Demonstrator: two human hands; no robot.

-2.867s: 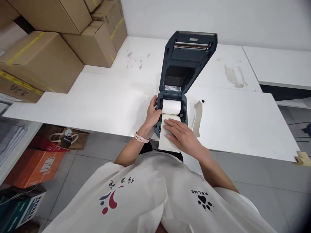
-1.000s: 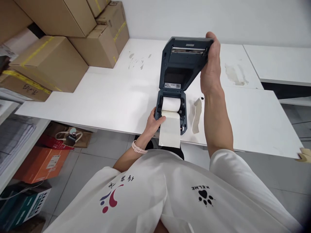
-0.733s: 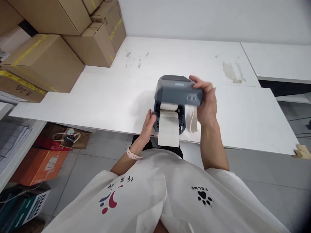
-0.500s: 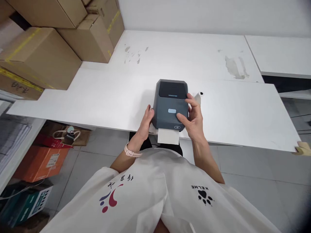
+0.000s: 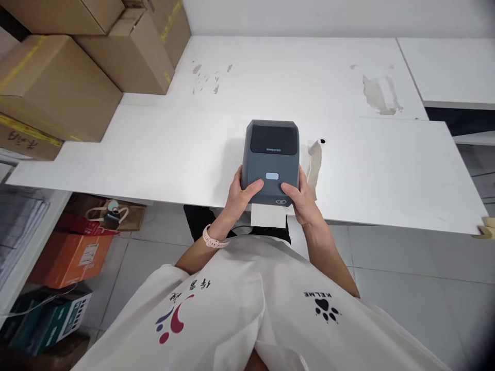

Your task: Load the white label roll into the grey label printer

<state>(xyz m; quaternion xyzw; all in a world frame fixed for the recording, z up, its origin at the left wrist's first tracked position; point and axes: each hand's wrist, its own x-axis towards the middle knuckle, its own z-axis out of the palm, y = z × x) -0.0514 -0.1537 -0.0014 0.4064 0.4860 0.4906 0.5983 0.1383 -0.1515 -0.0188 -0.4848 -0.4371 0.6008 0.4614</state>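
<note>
A dark grey label printer (image 5: 271, 164) stands near the front edge of the white table (image 5: 185, 149). White label paper (image 5: 268, 216) sticks out of its front, over the table edge. My left hand (image 5: 238, 196) grips the printer's left side, thumb on top near the pale button. On the opposite side my right hand (image 5: 304, 200) holds it too, thumb on top and fingers down along the side, partly hidden. Just right of the printer lies a small paper roll (image 5: 317, 145) with a loose strip trailing toward me.
Cardboard boxes (image 5: 58, 87) are stacked at the table's back left. An orange box (image 5: 75, 257) and a green box (image 5: 54, 319) are on the floor at lower left. A beige roll (image 5: 485, 226) sits at the table's right corner.
My left thumb has come over onto the printer's top. My right fingers have slid down from its upper right side, uncovering the paper strip. The view has shifted slightly.
</note>
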